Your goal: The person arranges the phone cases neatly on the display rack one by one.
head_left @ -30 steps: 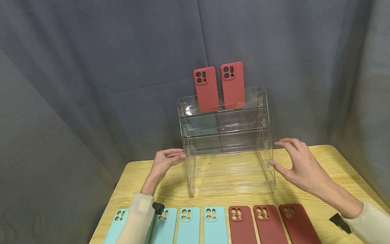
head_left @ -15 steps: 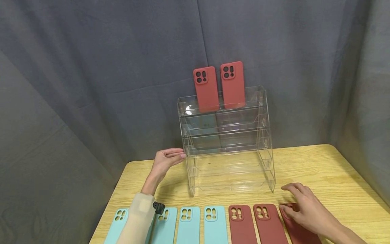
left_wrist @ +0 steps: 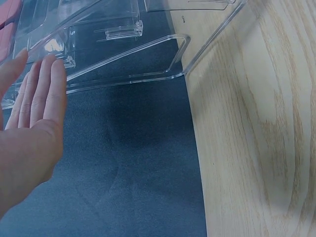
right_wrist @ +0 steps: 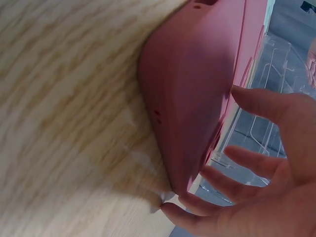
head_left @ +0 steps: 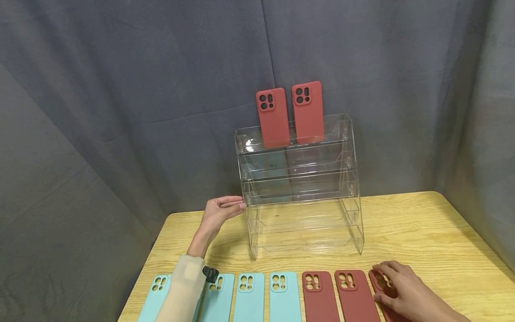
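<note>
The near edge of the surface (head_left: 422, 232) lay beyond my sight. On it a clear tiered rack (head_left: 299, 199) held two red cases (head_left: 275, 118) in its top tier; tinted shapes (head_left: 267, 167) lower down were murky. A sleeve (head_left: 181, 286) partly hid the light blue cases (head_left: 284, 302). Straight-fingered, the left hand (head_left: 219, 214) touched the rack's left side. The right hand (head_left: 414, 290) touched the rightmost red case (right_wrist: 192, 79) on the surface; whether it gripped, I couldn't tell.

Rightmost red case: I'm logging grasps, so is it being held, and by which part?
The right hand touches the red case around its camera-hole end; whether it truly grips it cannot be told.
</note>
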A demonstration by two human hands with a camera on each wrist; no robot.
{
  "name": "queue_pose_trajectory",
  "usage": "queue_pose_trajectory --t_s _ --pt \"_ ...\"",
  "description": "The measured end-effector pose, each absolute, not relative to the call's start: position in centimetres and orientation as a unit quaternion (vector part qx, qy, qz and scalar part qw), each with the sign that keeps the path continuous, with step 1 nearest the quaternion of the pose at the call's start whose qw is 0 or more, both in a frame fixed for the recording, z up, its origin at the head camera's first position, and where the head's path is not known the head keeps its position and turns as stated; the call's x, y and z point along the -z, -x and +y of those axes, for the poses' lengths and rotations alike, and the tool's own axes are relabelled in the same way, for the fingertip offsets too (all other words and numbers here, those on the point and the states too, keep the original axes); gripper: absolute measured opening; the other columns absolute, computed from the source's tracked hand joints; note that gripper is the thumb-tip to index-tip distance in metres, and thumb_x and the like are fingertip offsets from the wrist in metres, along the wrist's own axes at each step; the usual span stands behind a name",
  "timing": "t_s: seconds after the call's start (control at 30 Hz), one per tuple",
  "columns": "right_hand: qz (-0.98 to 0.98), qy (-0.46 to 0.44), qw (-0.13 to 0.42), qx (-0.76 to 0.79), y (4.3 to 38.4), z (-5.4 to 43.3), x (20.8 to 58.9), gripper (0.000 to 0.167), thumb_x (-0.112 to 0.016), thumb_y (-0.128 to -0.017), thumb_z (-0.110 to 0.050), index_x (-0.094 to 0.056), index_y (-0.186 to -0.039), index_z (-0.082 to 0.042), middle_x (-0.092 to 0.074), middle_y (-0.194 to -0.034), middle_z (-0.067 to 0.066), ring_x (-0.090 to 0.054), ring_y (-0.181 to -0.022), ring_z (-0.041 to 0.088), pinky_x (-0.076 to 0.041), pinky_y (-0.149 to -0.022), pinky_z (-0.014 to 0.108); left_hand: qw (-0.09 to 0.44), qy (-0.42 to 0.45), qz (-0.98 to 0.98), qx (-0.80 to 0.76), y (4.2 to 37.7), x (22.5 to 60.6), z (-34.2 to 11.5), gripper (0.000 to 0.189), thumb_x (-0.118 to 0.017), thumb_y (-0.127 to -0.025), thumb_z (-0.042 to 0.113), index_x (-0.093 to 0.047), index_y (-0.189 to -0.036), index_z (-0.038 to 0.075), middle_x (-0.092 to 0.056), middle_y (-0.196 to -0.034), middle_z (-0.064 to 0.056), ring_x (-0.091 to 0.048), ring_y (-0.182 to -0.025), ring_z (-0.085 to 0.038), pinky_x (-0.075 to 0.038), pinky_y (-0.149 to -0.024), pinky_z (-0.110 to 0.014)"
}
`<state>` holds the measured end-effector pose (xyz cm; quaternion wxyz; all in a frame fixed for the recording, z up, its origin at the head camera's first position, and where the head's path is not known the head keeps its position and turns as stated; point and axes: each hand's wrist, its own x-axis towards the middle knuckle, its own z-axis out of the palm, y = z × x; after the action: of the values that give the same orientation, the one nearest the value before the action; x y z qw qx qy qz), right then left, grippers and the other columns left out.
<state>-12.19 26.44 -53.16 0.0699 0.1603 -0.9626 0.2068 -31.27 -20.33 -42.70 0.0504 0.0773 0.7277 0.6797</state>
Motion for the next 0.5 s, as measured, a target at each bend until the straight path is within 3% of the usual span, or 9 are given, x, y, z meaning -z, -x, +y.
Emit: queue_pose_trajectory --t_s 0.17,0.37,0.5 --pt "-0.962 -0.163 0.081 -0.202 11.94 26.42 53.38 0.052 -0.095 -0.074 -0.035 -0.072 -0.117 -0.017 -0.068 -0.118 0.002 -0.064 -0.107 0.025 -0.058 -0.084 0.048 0.048 -0.079 0.731 -0.677 31.18 42.73 -20.37 0.039 -0.080 -0.093 0.006 -0.070 -0.129 -0.006 -0.081 -0.113 -0.011 -0.080 -0.103 -0.018 -0.062 -0.103 -0.042" --pt "-0.966 -0.142 0.028 -0.213 12.13 26.42 53.04 0.057 -0.093 -0.076 -0.037 -0.071 -0.123 -0.012 -0.068 -0.126 0.013 -0.065 -0.116 0.039 -0.058 -0.091 0.060 0.049 -0.077 0.725 -0.683 31.17 42.69 -20.28 0.039 -0.079 -0.093 0.004 -0.070 -0.129 -0.007 -0.081 -0.113 -0.011 -0.080 -0.104 -0.019 -0.062 -0.104 -0.043" --pt "-0.970 -0.136 0.013 -0.203 12.29 26.39 52.76 0.058 -0.092 -0.077 -0.038 -0.071 -0.124 -0.010 -0.068 -0.127 0.015 -0.065 -0.117 0.041 -0.058 -0.092 0.061 0.050 -0.073 0.722 -0.686 31.18 42.62 -20.24 0.038 -0.079 -0.093 0.003 -0.070 -0.128 -0.007 -0.081 -0.112 -0.011 -0.080 -0.102 -0.017 -0.062 -0.104 -0.043"
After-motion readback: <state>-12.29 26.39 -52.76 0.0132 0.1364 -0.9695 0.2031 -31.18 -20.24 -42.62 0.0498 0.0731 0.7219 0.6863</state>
